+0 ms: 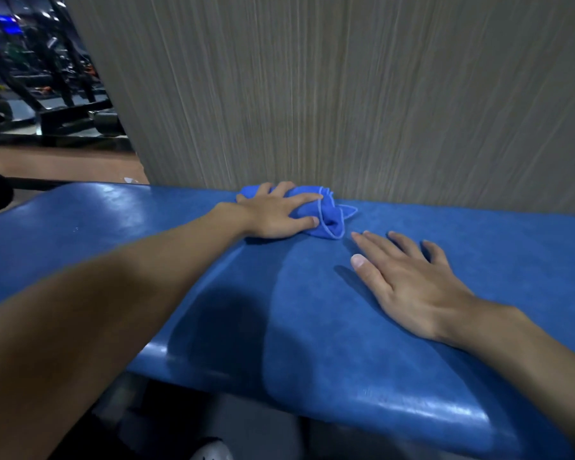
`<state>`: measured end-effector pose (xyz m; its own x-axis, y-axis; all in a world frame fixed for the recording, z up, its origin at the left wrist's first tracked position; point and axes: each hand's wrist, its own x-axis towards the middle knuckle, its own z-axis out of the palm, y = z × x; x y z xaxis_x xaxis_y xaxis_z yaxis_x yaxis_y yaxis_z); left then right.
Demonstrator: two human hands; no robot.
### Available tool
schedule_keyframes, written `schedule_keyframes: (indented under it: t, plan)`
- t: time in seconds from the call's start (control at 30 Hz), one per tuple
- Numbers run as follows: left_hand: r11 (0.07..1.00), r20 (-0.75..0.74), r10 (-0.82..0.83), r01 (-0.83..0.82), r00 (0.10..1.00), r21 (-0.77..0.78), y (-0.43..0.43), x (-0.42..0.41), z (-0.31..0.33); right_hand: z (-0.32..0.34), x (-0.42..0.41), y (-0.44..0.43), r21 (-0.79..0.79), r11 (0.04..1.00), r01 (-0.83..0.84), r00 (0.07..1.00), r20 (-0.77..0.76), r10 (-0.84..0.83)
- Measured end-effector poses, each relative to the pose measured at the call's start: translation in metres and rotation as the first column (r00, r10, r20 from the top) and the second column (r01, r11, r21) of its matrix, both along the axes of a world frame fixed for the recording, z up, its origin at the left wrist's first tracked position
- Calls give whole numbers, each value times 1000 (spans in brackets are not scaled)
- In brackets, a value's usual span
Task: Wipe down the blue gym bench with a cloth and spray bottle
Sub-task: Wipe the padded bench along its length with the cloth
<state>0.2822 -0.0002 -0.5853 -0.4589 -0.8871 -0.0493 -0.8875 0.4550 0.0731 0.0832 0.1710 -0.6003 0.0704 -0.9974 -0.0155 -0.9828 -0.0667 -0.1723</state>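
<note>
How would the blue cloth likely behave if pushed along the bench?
Probably floppy: the cloth lies bunched in loose folds under the left hand. It should slide readily, since the bench padding looks smooth and glossy. Likely light; unlikely to roll.

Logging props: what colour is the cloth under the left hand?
The cloth is blue, lighter stitched edge; head view.
</note>
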Motion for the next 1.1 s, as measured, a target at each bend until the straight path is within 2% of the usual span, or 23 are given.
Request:
schedule_keyframes:
  t: [0.27,0.4,0.77,0.93,1.1]
  plan:
    - [1000,-34,12,-12,999,-9,12,4,-4,-2,-2,-2,-3,1000,8,999,31,-8]
    - [999,-19,-18,18,1000,-31,59,21,-7,-1,-4,-3,-13,1000,25,996,88,-24]
    - [987,33,-112,115,993,-112,208,70,-12,3,-4,3,-16,1000,24,993,117,-22]
    - [996,29,-82,83,996,-45,197,64,-9,13,-1,0,-53,998,27,990,142,-19]
    - [997,31,-79,80,996,-20,147,52,-6,0,4,-7,8,1000,3,1000,9,-3]
